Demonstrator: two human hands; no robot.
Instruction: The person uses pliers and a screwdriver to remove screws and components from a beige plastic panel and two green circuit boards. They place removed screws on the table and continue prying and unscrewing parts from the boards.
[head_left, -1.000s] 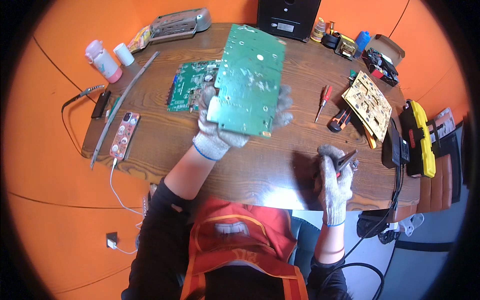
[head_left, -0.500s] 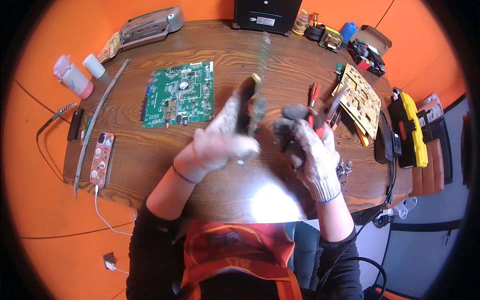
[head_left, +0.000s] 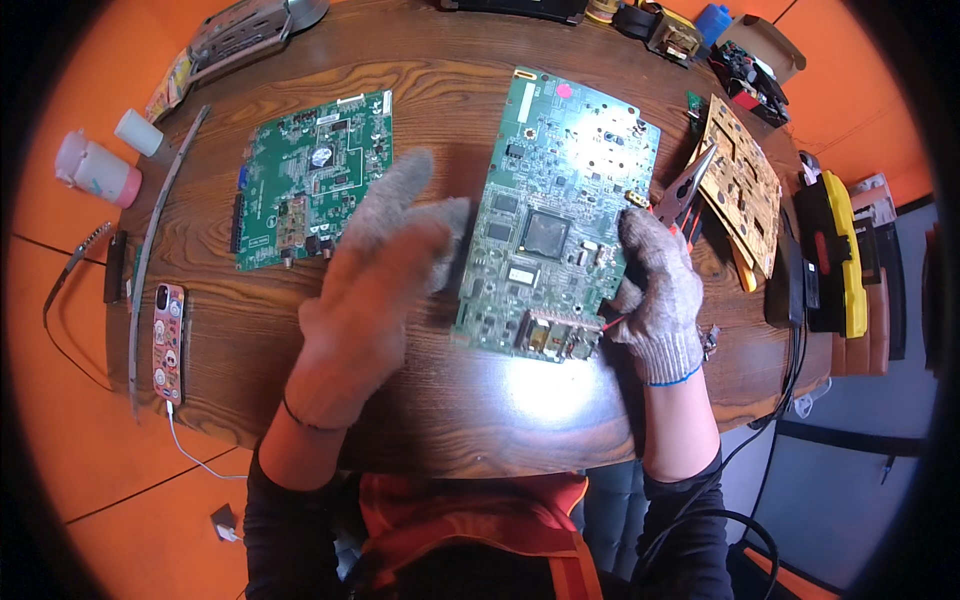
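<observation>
- One board (head_left: 565, 205) has turned over: we now see its chips (head_left: 547, 234) instead of its plain back, so that side is within reach.
- Our right hand (head_left: 660, 275) now grips its right edge, with the pliers (head_left: 682, 192) in the same grip.
- Our left hand (head_left: 362, 275) has opened, blurred, near its left edge; we cannot tell about contact.
- It is above the worktop (head_left: 430, 410), right of the other board (head_left: 275, 190).

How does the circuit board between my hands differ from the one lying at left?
The held board looks longer and narrower; the left board looks squarer. The held board's middle carries a dark square chip, the left board's a round white patch. Both are green.
</observation>
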